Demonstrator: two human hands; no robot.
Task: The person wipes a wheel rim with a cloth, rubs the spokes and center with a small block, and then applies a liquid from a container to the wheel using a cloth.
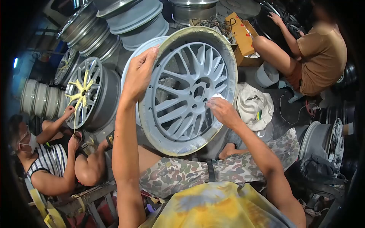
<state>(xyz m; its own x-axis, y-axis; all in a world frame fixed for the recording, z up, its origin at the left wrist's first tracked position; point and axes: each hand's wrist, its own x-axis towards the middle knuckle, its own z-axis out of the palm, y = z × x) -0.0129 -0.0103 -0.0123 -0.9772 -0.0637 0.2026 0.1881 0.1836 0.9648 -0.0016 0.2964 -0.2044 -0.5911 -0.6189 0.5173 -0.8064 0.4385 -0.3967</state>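
A grey multi-spoke wheel rim stands tilted before me, its outer lip wrapped in a patchy, yellowish covering. My left hand grips the lip at the upper left, thumb on the front side and the other fingers hidden behind. Close to the hub, my right hand pinches a small white piece, paper or cloth, against the spokes on the right. Its fingertips are partly hidden. Camouflage trousers cover my legs below the wheel.
At left, a person in a striped top works on a yellow-taped wheel. Another person in brown sits at right beside a white bucket. Stacked rims, a cardboard box and a pale cloth surround me.
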